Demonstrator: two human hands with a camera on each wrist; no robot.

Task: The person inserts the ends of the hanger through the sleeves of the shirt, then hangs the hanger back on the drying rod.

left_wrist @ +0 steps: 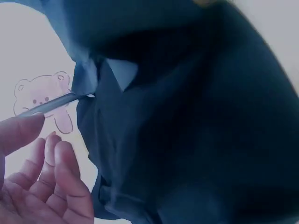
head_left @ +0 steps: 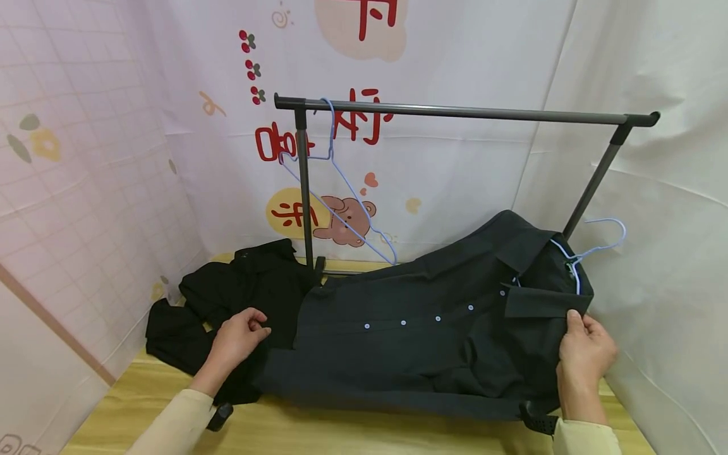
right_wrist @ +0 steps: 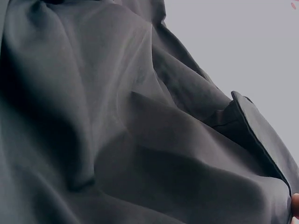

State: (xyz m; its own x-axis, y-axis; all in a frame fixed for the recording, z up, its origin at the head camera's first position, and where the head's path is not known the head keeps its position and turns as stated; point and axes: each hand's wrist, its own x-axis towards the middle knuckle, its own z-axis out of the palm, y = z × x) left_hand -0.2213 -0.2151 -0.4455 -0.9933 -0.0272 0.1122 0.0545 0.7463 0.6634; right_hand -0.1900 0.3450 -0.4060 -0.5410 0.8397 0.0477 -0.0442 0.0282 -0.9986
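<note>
A dark button-up shirt (head_left: 409, 354) with pale buttons lies spread across the wooden table, its collar towards the right. Inside the collar sits a light blue hanger (head_left: 576, 259), whose hook sticks out past the neck. My right hand (head_left: 588, 347) pinches the shirt's fabric by the lower collar flap (head_left: 540, 303); in the right wrist view only a fingertip (right_wrist: 295, 205) shows at the edge. My left hand (head_left: 237, 335) hovers by the hem end with fingers loosely bent and nothing in them. Beneath it is a heap of black clothing (head_left: 250, 284).
A dark metal clothes rack (head_left: 455, 112) stands behind the shirt, one post on each side. Another light blue hanger (head_left: 349, 183) hangs from its bar near the left post. Printed cloth walls (head_left: 466, 57) enclose the wooden table (head_left: 341, 433).
</note>
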